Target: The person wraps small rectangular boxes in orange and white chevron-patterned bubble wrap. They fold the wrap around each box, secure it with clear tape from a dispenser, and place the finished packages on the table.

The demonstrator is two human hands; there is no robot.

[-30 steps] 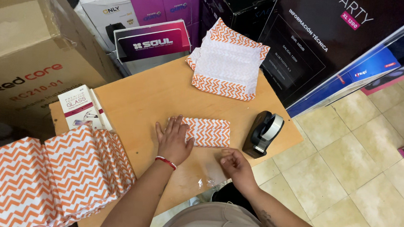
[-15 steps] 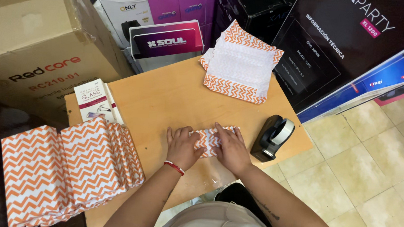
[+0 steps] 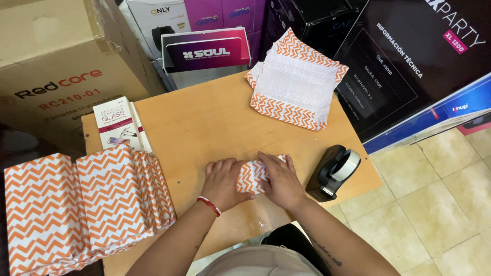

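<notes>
On the near part of a small wooden table (image 3: 212, 118), a small packet wrapped in orange-and-white zigzag paper (image 3: 250, 176) is held flat between two bare hands. It is pressed from its left by the left hand (image 3: 225, 182), whose fingers are curled against the packet's edge and whose wrist carries a red band (image 3: 209, 205). It is covered from above and from its right by the right hand (image 3: 280, 179), laid palm down with the fingers spread over the paper — both hands are bearing on the packet rather than lifting it. Just to the right of the right hand, close but apart from it, a black tape dispenser (image 3: 333, 172) with a pale roll is seen near the table's right edge. At the far side of the table a loose stack of the same zigzag paper (image 3: 294, 81) is lying, its white reverse turned upward and the patterned border showing round it. At the left, a thick bundle of folded zigzag sheets (image 3: 74, 201) is spread partly over the table's near-left corner, and behind it a slim white carton (image 3: 117, 124) is resting on the tabletop. Large cardboard and dark printed boxes are stacked around the table on three sides — a brown cardboard box (image 3: 44, 49) stands at the upper left — and a pale tiled floor (image 3: 452, 227) is visible at the right.
</notes>
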